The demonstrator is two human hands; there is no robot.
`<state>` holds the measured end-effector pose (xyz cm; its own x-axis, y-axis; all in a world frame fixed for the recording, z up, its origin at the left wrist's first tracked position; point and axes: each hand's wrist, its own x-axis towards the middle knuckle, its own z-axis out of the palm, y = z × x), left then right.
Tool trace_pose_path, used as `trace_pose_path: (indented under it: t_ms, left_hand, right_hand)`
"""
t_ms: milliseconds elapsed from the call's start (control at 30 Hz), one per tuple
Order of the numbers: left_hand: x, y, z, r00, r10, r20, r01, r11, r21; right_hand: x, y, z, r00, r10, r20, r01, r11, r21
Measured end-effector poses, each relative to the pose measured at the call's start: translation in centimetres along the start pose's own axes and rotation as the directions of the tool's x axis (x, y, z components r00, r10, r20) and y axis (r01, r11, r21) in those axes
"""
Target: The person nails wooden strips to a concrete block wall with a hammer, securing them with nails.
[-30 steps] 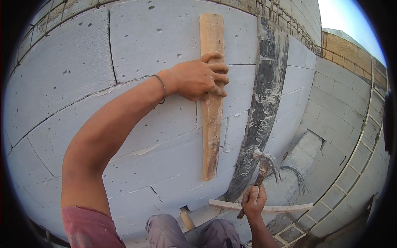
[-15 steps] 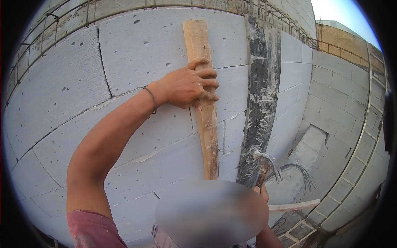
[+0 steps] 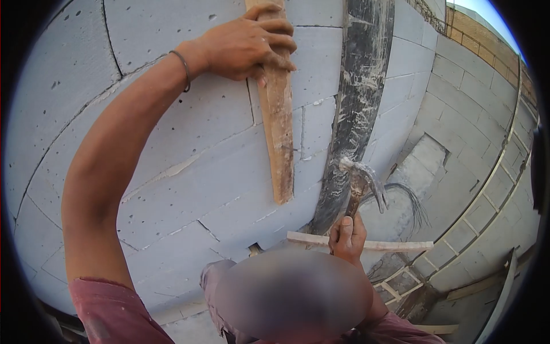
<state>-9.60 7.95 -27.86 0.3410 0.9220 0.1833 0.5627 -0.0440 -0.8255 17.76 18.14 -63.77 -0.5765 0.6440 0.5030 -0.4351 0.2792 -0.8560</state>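
Observation:
My left hand [image 3: 249, 46] reaches up and wraps round a long wooden board [image 3: 278, 132], with its fingers over the right edge. The board stands nearly upright against the pale block wall [image 3: 229, 163]; its narrower lower end shows, while its top runs out of view. Lower and to the right, my right hand [image 3: 348, 238] grips a claw hammer [image 3: 356, 186] by the handle, thumb along it. The hammer head points up, crusted with whitish material, in front of a dark upright strip [image 3: 361, 74] on the wall.
A thin wooden batten [image 3: 395, 246] lies crosswise behind my right hand. Dark wires [image 3: 415, 200] stick out near a concrete piece [image 3: 421, 166]. A ladder-like frame [image 3: 487, 198] leans along the right-hand wall. A blurred oval hides the lower middle.
The view has tipped downward, so the board's lower end and more of my right hand and the batten show. Both hands keep their holds on the board and the hammer.

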Motion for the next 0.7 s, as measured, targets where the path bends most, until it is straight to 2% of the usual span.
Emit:
trace_pose_path:
  t_ms: [167, 233, 333, 400, 467, 500, 533, 600, 633, 667, 700]
  left_hand:
    - [0.0, 0.0, -0.2, 0.999, -0.035, -0.018, 0.036, 0.999, 0.026]
    - [0.3, -1.1, -1.0, 0.989, 0.15, 0.018, -0.15, 0.989, 0.004]
    - [0.3, -1.1, -1.1, 0.987, 0.161, -0.001, -0.161, 0.987, -0.007]
    - [0.3, -0.8, -1.1, 0.989, 0.139, 0.054, -0.137, 0.99, -0.039]
    - [0.2, -0.9, -0.7, 0.989, 0.151, 0.009, -0.151, 0.989, -0.006]
    - [0.2, -0.5, -1.6, 0.989, 0.135, 0.054, -0.135, 0.991, 0.007]
    - [0.1, -0.4, -1.2, 0.989, 0.135, 0.058, -0.135, 0.991, -0.001]
    - [0.1, -0.6, -1.0, 0.989, 0.15, 0.004, -0.15, 0.988, 0.032]
    - [0.0, -0.9, -0.8, 0.989, 0.147, 0.002, -0.147, 0.989, 0.035]
    - [0.0, -1.1, -0.3, 0.986, 0.164, -0.031, -0.162, 0.985, 0.056]
    - [0.2, -1.1, 0.0, 0.979, 0.192, -0.063, -0.187, 0.979, 0.075]
  right_hand:
    - [-0.2, 0.3, 0.1, 1.0, -0.005, 0.018, 0.006, 0.999, -0.034]
    - [0.1, 0.3, 0.5, 1.0, -0.004, 0.03, 0.005, 1.0, -0.023]
    - [1.1, -1.5, 0.4, 0.998, -0.016, 0.055, 0.018, 0.999, -0.04]
    - [1.3, -3.7, 0.6, 0.997, -0.005, 0.077, 0.011, 0.997, -0.077]
    - [1.6, -5.4, 1.5, 0.949, -0.276, -0.15, 0.294, 0.95, 0.109]
    - [1.8, -5.3, 1.6, 0.923, -0.353, -0.154, 0.383, 0.88, 0.281]
    - [2.0, -4.3, 2.2, 0.926, -0.344, -0.152, 0.375, 0.883, 0.282]
    - [2.8, -0.1, 3.5, 0.869, -0.486, -0.094, 0.493, 0.833, 0.252]
    - [3.7, 0.8, 3.0, 0.746, -0.661, 0.087, 0.655, 0.701, -0.282]
    - [4.6, 1.7, 2.5, 0.564, -0.783, 0.262, 0.693, 0.277, -0.665]
    - [3.8, 0.8, 2.5, 0.824, -0.553, 0.123, 0.533, 0.684, -0.498]
